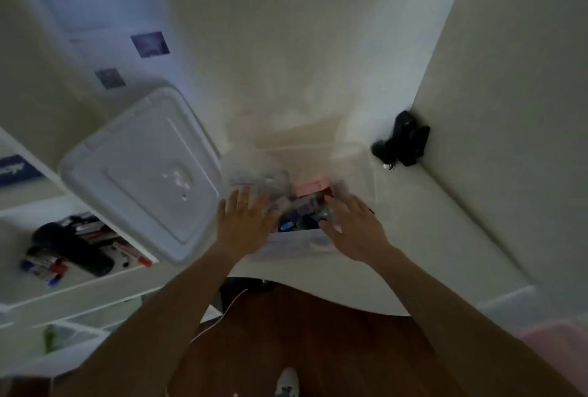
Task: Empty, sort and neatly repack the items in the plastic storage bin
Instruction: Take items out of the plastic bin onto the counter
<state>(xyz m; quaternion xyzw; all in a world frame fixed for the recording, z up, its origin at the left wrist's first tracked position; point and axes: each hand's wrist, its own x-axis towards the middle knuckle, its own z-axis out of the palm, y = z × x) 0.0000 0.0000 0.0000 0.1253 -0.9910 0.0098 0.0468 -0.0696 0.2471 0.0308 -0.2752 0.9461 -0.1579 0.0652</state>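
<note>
On white desk [429,221] against pale wall: clear bin [356,158], lid [140,173] leaning left; left hand [245,221], right hand [353,228] spread flat, empty, over contents.

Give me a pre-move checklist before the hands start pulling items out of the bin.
1. Lid off the bin: ok, it lies to the left.
2. Left hand free: ok, fingers spread over a clear bag.
3. Right hand free: ok, fingers spread over the items.
4. Contents identifiable: cannot tell, blurred; only a pink item stands out.
5. Bare desk to the bin's right for sorting: ok.
</note>
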